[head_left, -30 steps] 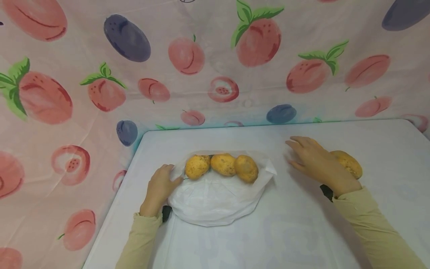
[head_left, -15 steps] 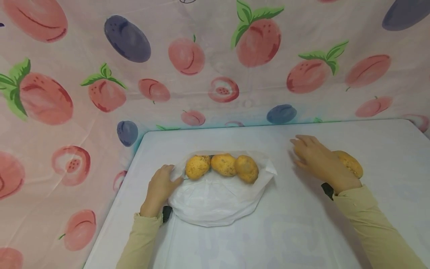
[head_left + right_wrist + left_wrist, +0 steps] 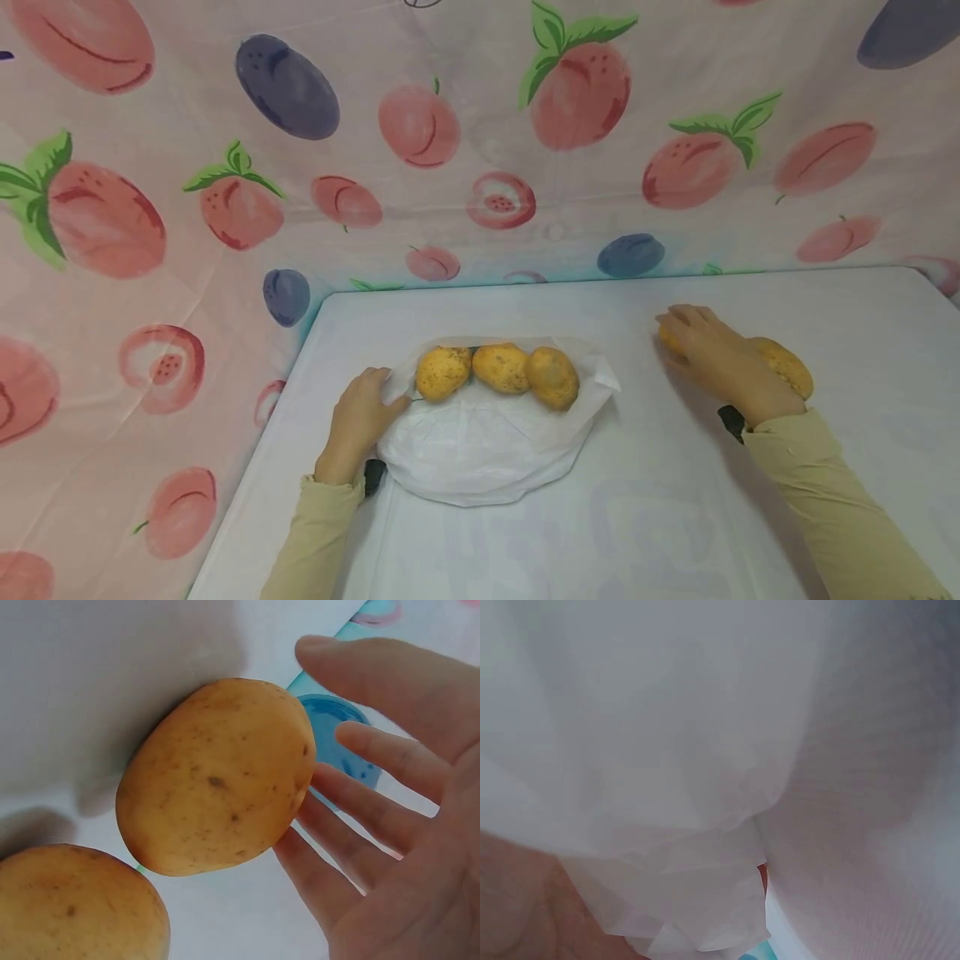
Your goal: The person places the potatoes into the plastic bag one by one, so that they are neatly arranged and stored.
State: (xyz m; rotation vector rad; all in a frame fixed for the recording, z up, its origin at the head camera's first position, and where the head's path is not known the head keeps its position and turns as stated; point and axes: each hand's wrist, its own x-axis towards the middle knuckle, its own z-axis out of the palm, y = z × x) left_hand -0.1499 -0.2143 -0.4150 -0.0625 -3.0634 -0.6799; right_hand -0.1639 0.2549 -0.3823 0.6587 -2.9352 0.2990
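Note:
Three yellow potatoes (image 3: pixel 501 368) lie in a row in the mouth of a white plastic bag (image 3: pixel 480 458). At the bag's left edge, my left hand (image 3: pixel 360 421) grips the film between thumb and fingers; in the left wrist view the bag (image 3: pixel 652 727) hides most of that hand. On the right, my right hand (image 3: pixel 716 358) reaches over a loose potato (image 3: pixel 217 780), fingers spread along its far side and thumb held apart from it. Beside this hand sits another loose potato (image 3: pixel 786 367), partly covered by it in the head view.
A white table (image 3: pixel 652 517) carries everything. Behind it and to the left hangs a pink cloth (image 3: pixel 480 75) printed with peaches and dark plums, meeting the table's back edge. Dark wrist cameras (image 3: pixel 731 423) sit under both wrists.
My right hand has moved slightly right and lowered onto the loose potato, which now shows past its fingertips. My left hand and the bag have stayed still.

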